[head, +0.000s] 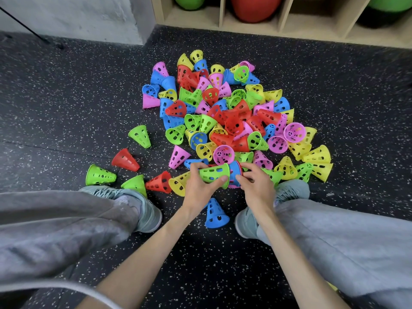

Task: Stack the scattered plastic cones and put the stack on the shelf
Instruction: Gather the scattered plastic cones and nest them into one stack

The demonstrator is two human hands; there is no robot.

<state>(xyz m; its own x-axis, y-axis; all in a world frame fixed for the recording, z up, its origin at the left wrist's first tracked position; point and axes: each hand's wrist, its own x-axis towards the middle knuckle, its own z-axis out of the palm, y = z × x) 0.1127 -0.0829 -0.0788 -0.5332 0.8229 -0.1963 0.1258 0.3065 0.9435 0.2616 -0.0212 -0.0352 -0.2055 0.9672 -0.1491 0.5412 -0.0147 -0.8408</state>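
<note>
A dark speckled rubber floor [66, 108] holds a big pile of perforated plastic cones [223, 112] below a wooden shelf [278, 25]. Near the feet, the left hand [200, 186] grips a green cone [214, 175] lying sideways; the right hand [256, 184] pinches nested cones [235, 172] at its rim. Best to line up the axes and push straight.

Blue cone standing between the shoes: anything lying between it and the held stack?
Head view: only bare speckled floor between the blue cone and the held stack, plus the left hand gripping it.
</note>
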